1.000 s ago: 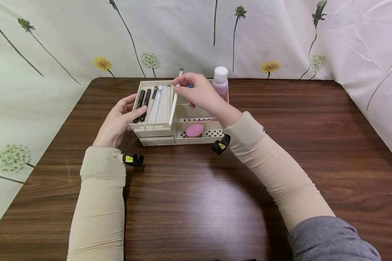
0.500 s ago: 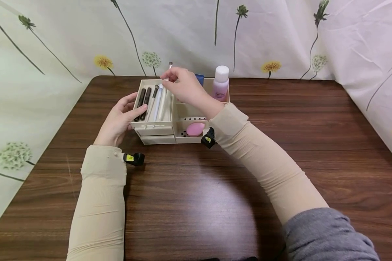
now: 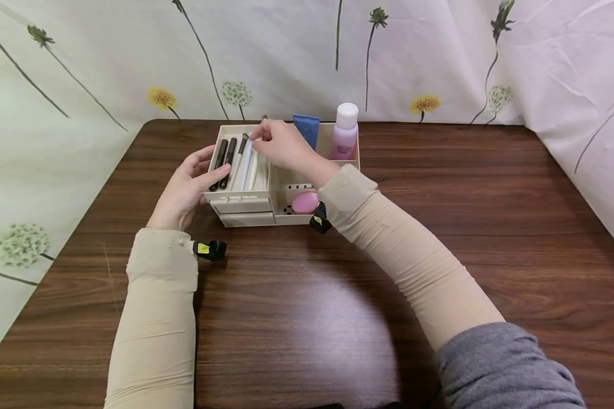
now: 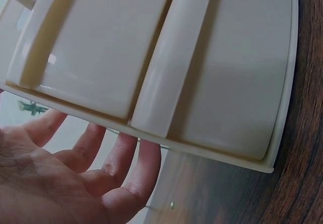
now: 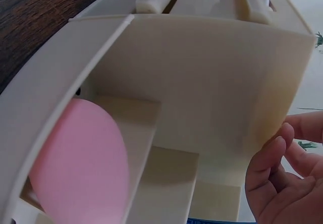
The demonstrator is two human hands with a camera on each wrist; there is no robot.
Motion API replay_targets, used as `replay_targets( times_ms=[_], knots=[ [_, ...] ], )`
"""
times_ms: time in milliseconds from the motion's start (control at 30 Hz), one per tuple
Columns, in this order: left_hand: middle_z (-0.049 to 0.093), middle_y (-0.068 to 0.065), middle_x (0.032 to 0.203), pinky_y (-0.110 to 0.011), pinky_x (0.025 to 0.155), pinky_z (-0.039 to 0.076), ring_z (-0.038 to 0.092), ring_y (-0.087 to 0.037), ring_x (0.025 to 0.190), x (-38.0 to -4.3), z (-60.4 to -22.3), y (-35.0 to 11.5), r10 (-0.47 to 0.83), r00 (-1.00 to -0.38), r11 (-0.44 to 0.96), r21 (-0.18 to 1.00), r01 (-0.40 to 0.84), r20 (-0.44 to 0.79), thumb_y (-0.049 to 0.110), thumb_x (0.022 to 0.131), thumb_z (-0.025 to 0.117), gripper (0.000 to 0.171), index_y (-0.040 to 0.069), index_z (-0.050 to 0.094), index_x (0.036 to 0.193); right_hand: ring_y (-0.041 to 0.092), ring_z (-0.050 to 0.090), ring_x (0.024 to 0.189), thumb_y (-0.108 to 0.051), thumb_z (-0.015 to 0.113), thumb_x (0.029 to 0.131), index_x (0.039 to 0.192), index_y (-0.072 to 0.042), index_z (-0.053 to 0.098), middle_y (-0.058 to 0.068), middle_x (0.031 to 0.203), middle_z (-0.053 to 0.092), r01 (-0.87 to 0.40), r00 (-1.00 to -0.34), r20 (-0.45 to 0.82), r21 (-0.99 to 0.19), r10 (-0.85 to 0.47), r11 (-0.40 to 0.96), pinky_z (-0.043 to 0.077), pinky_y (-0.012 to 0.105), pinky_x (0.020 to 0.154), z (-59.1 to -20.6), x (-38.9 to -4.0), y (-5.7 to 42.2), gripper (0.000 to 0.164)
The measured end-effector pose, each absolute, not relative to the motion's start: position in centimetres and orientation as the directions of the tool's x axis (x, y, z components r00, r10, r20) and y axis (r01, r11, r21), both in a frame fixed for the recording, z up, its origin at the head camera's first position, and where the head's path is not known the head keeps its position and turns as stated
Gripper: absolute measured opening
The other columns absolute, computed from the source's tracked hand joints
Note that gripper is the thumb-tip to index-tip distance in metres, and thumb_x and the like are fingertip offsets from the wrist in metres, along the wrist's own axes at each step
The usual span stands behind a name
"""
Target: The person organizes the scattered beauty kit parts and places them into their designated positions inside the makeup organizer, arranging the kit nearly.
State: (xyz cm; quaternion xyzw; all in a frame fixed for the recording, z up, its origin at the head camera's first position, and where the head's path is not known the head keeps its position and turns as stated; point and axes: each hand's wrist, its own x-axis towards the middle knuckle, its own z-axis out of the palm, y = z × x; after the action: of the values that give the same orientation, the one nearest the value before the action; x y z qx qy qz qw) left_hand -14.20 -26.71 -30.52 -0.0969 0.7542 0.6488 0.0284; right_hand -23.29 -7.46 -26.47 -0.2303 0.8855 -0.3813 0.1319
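Note:
My left hand [image 3: 181,184] grips the left side of a cream makeup organizer [image 3: 245,220], its thumb over the rim onto the black pens [image 3: 224,165]. In the left wrist view its fingers [image 4: 146,171] bend along the organizer's edge beside the drawer fronts. Over the upper left tray, my right hand [image 3: 286,142] pinches a white-handled makeup brush [image 3: 254,170]; the tip shows behind the fingers, which hide its middle. A dark-tipped brush [image 3: 241,156] and a pale blue stick [image 3: 247,162] lie alongside. In the right wrist view, curled fingers [image 5: 270,166] are at the tray's far side.
A pink makeup sponge [image 3: 304,203] sits in the organizer's front right compartment. Behind it stand a blue tube [image 3: 307,129] and a lilac bottle with a white cap [image 3: 344,136]. The organizer rests on a dark wooden table [image 3: 286,307], with a flowered cloth [image 3: 455,57] behind.
My right hand has moved left and then lower with the white brush, which now lies farther down in the tray. The blue tube has come into view. My left hand has stayed put.

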Motion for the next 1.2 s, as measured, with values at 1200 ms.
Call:
replay_targets(
  times_ms=[1200],
  knots=[
    [0.056,0.006,0.120,-0.016,0.068,0.051,0.058,-0.005,0.099,-13.8,-29.5,-26.7,-0.202,-0.979,-0.003,1.000,-0.018,-0.019,0.029,0.093,0.070,0.059,0.012,0.049,0.145,0.018,0.065,0.086,-0.015,0.059,0.099,0.124,-0.010,0.065,0.006,0.110,0.072,-0.293,-0.912,0.133,-0.874,-0.389,0.388,0.051,0.023,0.074,-23.3,-21.1,-0.2,0.026]
  ],
)
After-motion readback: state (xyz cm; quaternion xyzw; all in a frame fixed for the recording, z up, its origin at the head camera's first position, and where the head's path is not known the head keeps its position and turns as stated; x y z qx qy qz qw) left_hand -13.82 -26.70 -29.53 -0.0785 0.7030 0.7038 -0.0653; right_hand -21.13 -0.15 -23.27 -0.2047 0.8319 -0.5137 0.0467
